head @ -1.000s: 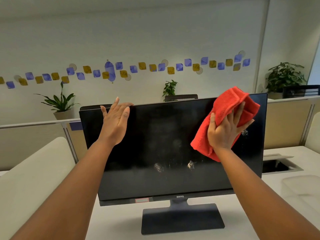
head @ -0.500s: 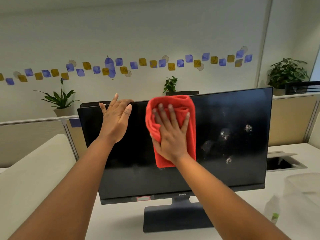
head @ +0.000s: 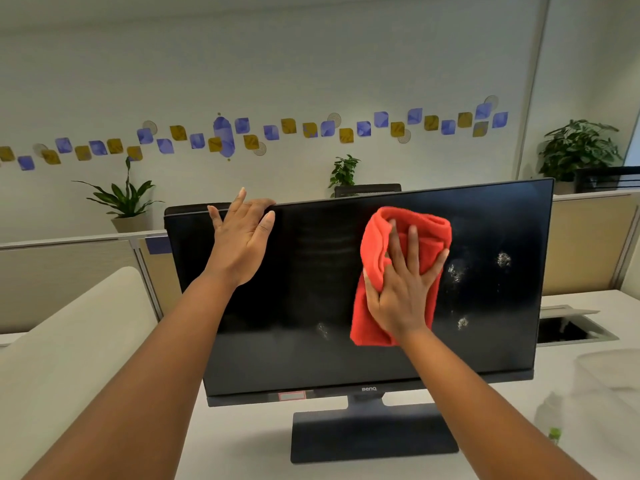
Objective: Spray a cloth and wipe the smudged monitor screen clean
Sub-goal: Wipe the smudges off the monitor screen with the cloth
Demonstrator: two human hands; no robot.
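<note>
The black monitor [head: 311, 289] stands on a white desk, facing me. My left hand [head: 242, 240] lies flat on its upper left part, fingertips reaching over the top edge. With straight, spread fingers, my right hand [head: 401, 289] presses a folded red cloth [head: 408, 226] against the screen, right of centre. White smudges [head: 455, 271] show on the glass to the right of the cloth, and one smudge [head: 322, 329] sits low to its left.
A blurred spray bottle [head: 550, 420] with a green part stands on the desk at the lower right, beside a translucent container [head: 609, 382]. An open cable hatch [head: 571, 327] lies behind the monitor's right side. A cream chair back [head: 69, 341] rises at the left.
My right hand swept the cloth from the screen's upper right corner leftwards to the centre, then back to the right. My left hand stayed on the top edge.
</note>
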